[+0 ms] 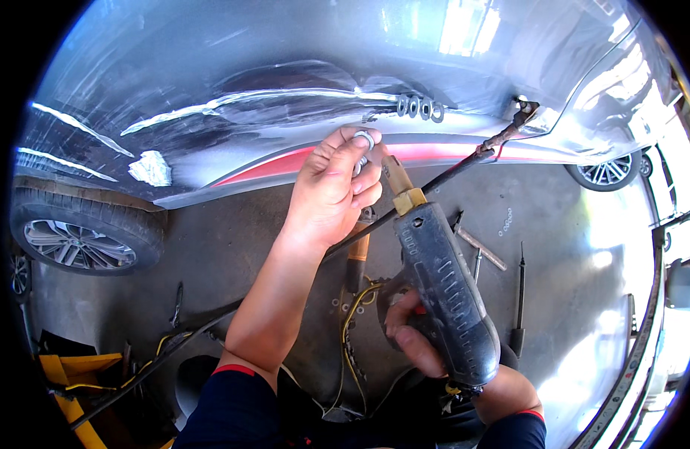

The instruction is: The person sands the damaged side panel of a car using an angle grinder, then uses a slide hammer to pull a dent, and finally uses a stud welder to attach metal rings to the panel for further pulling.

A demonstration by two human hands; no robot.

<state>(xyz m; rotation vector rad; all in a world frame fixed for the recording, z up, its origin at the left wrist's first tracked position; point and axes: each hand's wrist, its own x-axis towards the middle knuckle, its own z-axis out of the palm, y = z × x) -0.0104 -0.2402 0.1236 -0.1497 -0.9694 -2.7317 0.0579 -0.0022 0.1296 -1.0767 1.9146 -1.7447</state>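
My left hand (330,179) pinches metal washers (365,139) between thumb and fingers, just off the car's side panel (285,45). Around the grip of a black spot-welding gun (446,292) is my right hand (412,337). The gun's brass-coloured tip (397,178) points up toward the panel and ends beside my left fingers; whether it touches a washer I cannot tell. To the right of my left hand, several washers (420,108) stand in a row on the panel, at the end of a scraped, creased streak (233,97).
A black cable (450,173) crosses behind the gun to a clamp (524,112) on the car. On the floor are a hammer (481,248), a long thin tool (521,299), loose washers (507,221) and a yellow hose (350,329). A wheel (83,236) and yellow frame (72,374) are left.
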